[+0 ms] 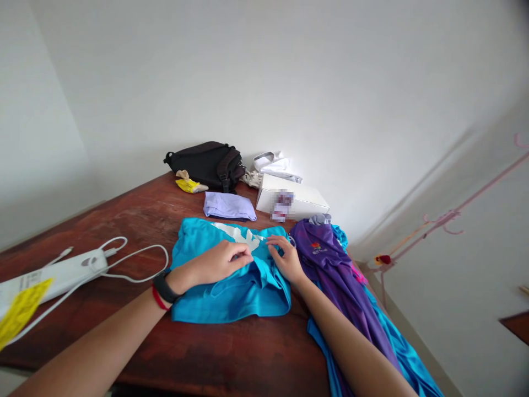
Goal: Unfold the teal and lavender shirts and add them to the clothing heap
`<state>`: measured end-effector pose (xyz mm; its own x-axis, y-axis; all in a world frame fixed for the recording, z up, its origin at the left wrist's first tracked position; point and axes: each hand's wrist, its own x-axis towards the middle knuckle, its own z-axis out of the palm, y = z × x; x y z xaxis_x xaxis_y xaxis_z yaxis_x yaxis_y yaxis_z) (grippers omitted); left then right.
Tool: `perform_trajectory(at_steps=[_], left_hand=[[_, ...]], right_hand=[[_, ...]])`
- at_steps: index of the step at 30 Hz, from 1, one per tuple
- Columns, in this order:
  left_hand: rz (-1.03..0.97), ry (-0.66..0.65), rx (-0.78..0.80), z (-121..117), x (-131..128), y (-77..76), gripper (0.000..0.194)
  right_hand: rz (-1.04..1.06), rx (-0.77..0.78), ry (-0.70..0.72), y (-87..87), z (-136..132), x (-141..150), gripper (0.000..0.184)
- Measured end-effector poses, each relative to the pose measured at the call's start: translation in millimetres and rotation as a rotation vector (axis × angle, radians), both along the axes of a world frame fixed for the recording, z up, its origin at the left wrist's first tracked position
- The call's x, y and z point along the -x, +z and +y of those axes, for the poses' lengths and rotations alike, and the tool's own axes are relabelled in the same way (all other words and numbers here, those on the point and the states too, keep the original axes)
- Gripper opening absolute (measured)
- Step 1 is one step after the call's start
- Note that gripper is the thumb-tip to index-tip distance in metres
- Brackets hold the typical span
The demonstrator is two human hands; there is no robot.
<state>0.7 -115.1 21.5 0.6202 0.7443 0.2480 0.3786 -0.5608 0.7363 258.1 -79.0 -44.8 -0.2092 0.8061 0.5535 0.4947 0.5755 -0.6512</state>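
Note:
A bright blue shirt (206, 248) with white print lies partly folded on the dark wooden table (136, 215). My left hand (221, 262) rests on the shirt's middle, fingers closed in a pinch on a fold of the blue cloth. My right hand (285, 256) sits just to its right, fingers curled and gripping the same fold near the shirt's right edge. A black band and a red one circle my left wrist.
A purple shirt (330, 264) over more blue cloth hangs off the table's right edge. Behind lie a folded lilac cloth (229, 205), a white box (303, 198), a black bag (206, 162) and a yellow packet (188, 184). A white power strip (61, 273) with cables sits left.

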Motion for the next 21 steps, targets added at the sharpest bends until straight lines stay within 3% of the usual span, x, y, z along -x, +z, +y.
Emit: perform_trajectory(at_steps=[5,8,10,13,16,19,21], left_hand=[[-0.288,0.235,-0.01,4,1,6.8,0.033],[-0.426,0.326,0.036,6,4,8.9,0.031],[-0.521,0.342,0.099,7,6,9.1,0.03],[-0.64,0.233,0.269,5,8,10.1,0.026],[-0.712,0.009,0.422,-2,8,12.5,0.02],[-0.816,-0.213,0.478,-7,8,13.6,0.016],[-0.895,-0.288,0.511,-8,8,12.7,0.012]], right_hand=[[0.013,0.068,0.125,11.5,-15,4,0.038],[-0.044,-0.012,0.155,13.2,-20,6,0.042],[-0.107,-0.058,0.146,12.6,-22,9,0.055],[-0.171,-0.067,0.101,11.7,-24,15,0.063],[-0.2,-0.066,0.099,13.4,-26,18,0.07],[-0.265,-0.041,0.163,16.5,-28,19,0.085],[-0.313,-0.022,0.213,17.5,-30,20,0.094]])
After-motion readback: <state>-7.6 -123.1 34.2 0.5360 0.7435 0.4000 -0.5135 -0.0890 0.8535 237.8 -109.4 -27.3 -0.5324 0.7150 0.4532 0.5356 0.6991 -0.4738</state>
